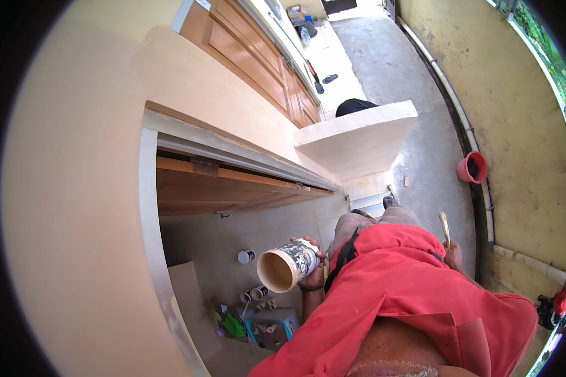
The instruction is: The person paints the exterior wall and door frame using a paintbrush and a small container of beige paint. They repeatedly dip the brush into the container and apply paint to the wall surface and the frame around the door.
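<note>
While the left fingers [322,256] grip a container [304,257], mouth tipped to their left, the right fingers [449,249] seem closed around a brush [444,225] rising above them; holding the container more upright should limit spills.

The black-and-white patterned cylindrical can [303,256] looks smooth outside, with a matt, beige-coated inside; the slim paintbrush [444,225] has pale, fibrous bristles. The red shirt [352,308] is matt, creased cloth. The orange-brown panelled door [248,41] looks like glossy wood, the peach wall [82,188] smooth and matt, the yellow wall [490,75] rough, the round red bucket [463,169] smooth plastic.
</note>
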### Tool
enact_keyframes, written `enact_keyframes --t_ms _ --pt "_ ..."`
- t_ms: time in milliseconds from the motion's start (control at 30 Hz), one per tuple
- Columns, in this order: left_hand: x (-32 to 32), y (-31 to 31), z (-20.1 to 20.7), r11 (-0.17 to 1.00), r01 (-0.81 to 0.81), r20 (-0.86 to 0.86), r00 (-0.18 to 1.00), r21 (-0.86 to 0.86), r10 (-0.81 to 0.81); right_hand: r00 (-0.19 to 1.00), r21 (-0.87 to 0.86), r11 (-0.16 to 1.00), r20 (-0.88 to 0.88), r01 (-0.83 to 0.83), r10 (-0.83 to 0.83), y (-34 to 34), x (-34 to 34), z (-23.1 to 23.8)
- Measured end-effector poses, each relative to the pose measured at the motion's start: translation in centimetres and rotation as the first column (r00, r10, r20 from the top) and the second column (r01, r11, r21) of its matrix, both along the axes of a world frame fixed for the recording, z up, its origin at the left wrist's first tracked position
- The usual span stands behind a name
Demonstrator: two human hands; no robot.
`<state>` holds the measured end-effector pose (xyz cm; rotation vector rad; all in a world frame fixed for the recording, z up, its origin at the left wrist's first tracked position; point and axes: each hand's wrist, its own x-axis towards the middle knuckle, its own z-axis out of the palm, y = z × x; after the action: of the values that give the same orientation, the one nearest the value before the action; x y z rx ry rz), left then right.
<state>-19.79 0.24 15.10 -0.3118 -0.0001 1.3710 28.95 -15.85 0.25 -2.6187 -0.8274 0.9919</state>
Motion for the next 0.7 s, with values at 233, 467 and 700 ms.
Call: enact_keyframes --t_ms 233,467,700 --pt "0.8 1.8 1.3 0.999 0.011 -0.048 0.999 0.041 -0.01 0.95 0.573 0.772 0.041 -0.276 0.309 21.1 -2.0 6.8" --pt "3.1 3.5 2.4 0.995 0.065 -0.04 0.997 0.073 -0.063 0.643 0.623 0.782 -0.601 0.003 0.475 29.0 -9.1 23.8" --pt "4.8 3.3 4.7 0.996 0.071 0.009 0.997 0.053 -0.072 0.262 0.707 0.708 -0.682 -0.006 0.683 29.0 -13.0 27.9"
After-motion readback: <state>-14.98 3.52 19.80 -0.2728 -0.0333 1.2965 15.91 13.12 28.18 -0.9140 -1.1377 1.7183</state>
